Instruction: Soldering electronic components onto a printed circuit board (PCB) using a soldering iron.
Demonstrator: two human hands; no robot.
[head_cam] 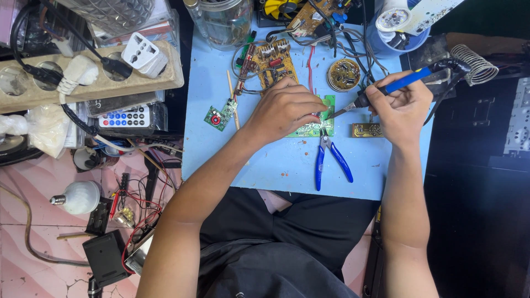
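My left hand [284, 107] presses down on a green circuit board [316, 128] lying on a light blue work board [265, 165]. My right hand [400, 107] grips a soldering iron with a blue handle [406, 81]; its metal tip touches the green board's right edge near my left fingers. Blue-handled pliers [330, 160] lie just below the board. A small brown circuit strip [367, 130] rests under my right hand.
A brown circuit board [270, 63], a round board [343, 74] and a small green board [220, 116] lie on the blue board. A coil iron stand [475, 62] is at right. A power strip [88, 74], remote [126, 117], bulb [77, 197] and wires fill the left.
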